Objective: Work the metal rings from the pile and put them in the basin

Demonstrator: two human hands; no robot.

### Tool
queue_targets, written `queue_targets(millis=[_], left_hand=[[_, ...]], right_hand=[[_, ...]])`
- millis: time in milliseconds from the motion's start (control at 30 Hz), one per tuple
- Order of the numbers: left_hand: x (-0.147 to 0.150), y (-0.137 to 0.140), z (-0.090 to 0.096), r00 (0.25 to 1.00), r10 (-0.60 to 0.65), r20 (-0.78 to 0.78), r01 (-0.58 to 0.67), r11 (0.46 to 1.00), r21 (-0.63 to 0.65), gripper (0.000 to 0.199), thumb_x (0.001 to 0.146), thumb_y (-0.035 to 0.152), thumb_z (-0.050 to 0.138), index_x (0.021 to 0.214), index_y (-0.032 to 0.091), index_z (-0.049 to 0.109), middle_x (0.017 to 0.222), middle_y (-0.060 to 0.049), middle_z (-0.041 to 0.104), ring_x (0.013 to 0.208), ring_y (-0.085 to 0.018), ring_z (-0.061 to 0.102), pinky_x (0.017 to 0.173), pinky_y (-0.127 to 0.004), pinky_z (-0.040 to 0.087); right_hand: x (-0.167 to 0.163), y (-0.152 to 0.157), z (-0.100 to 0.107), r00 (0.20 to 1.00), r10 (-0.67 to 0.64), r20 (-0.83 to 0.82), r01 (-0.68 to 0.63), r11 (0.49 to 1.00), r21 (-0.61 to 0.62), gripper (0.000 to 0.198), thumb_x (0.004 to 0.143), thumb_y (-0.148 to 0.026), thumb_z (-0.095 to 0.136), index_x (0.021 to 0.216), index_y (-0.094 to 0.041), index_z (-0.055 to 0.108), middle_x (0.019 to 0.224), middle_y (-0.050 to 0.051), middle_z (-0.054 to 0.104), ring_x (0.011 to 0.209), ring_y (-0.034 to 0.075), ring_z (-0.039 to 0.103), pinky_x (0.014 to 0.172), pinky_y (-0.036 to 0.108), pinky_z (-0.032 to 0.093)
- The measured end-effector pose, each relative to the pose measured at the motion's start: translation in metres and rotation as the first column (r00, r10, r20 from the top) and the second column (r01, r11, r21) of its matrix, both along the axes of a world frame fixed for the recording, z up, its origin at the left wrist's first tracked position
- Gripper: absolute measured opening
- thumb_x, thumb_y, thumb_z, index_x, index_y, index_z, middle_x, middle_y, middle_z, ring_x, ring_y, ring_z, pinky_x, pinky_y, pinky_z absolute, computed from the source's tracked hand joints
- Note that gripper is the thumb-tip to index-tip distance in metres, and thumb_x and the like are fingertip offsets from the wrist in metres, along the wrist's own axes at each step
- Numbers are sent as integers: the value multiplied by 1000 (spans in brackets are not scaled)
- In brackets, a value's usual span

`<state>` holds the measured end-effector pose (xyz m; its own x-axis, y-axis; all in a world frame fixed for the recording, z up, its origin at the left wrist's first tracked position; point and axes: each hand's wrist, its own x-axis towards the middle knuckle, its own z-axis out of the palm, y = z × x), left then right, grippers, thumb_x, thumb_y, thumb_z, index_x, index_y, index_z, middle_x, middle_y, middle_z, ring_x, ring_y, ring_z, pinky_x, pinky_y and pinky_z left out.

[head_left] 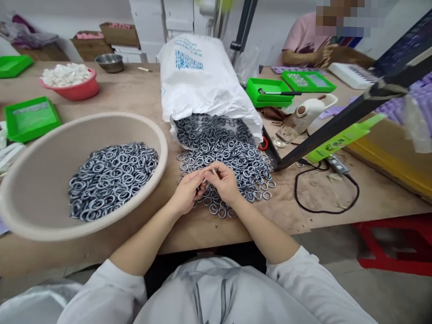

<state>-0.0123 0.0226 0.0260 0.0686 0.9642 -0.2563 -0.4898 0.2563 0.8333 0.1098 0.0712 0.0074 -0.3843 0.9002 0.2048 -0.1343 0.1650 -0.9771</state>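
Pale sleeves (100, 292) frame the bottom of my head feed, bare forearms reaching forward toward the big white sack (218, 84) I take my bearings from. Just in front of it, both hands meet over the rings (242, 165). I see the right hand (225, 183) pinched at thumb and fingertips on a small pale piece (213, 171), too tiny for me to name; the left hand (187, 191) has its fingers curled inward beside it, and I cannot tell whether they grip anything. Those rings spill from the sack's mouth onto the table (146, 233): round, smooth, bluish grey with a soft shine, overlapping in a heap that thins to single ones at its edges. More lie in a wide beige basin (34, 184), left of the sack. To the sack's right, a dark bar (331, 121) slants up across my view, with a looped cable (320, 212) and a lime packet (339, 142) beyond it. Beside the sack's right flank sits a green tray (266, 101) with a dark-handled tool (280, 93) across it. Off the sack's left side stand a red tub (82, 91) of white pieces and a metal bowl (110, 64). Farthest, behind the sack to its right, I see a person in pink (301, 35).
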Motion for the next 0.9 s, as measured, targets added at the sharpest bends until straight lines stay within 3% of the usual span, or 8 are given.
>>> queue_targets(millis=[100,200,300,400,500,633,767,900], left_hand=[[-1,1,1,999,-19,39,20,999,-27,43,72,49,77,71,17,49,60,5,44,42,-3,34,35,-13,15],[-2,2,1,997,3,71,0,999,-49,46,73,52,75,68,17,45,59,6,41,41,-2,32,35,-13,15],[-2,3,1,996,42,74,-37,997,-62,46,73,53,74,70,17,44,59,7,41,41,-2,33,35,-13,16],[-2,3,0,995,77,62,-73,995,-64,46,73,52,75,71,18,43,58,7,42,42,-3,35,35,-13,18],[-3,3,-1,996,71,59,-68,996,-53,47,72,52,75,72,19,43,58,7,42,42,-3,35,35,-13,19],[-3,0,0,997,-7,73,8,1000,-10,48,71,52,76,71,18,43,59,7,42,42,-3,34,36,-13,19],[-2,-2,3,982,-151,115,144,987,67,49,73,53,76,68,16,44,60,6,41,44,-3,35,37,-13,22],[-8,4,3,985,-27,168,21,999,34,43,75,48,77,70,15,49,63,5,44,46,-3,37,37,-12,24]], right_hand=[[3,5,0,997,-74,29,73,997,12,43,81,-63,64,76,-21,57,67,-3,54,63,13,50,61,27,43],[10,8,3,976,-152,155,121,974,193,42,90,-60,54,75,-20,58,67,-1,54,63,13,48,62,27,39],[16,5,6,926,-169,338,18,913,407,40,95,-51,50,72,-20,59,66,-1,56,63,13,49,62,27,36],[17,-1,8,881,-191,432,-58,863,501,36,95,-46,51,73,-20,62,68,0,59,65,13,52,64,27,36],[16,-4,10,871,-180,456,-84,862,501,37,96,-45,50,73,-19,62,69,1,60,65,13,53,63,27,37],[16,2,8,891,-97,444,-98,913,396,41,97,-49,47,71,-19,59,66,-1,59,63,12,52,62,26,36],[21,17,3,896,-247,369,131,941,312,54,93,-64,44,60,-21,42,54,-5,37,55,11,37,56,26,29],[25,26,5,891,-345,295,253,917,308,55,94,-67,37,66,-21,47,59,-3,42,60,12,40,59,26,33]])
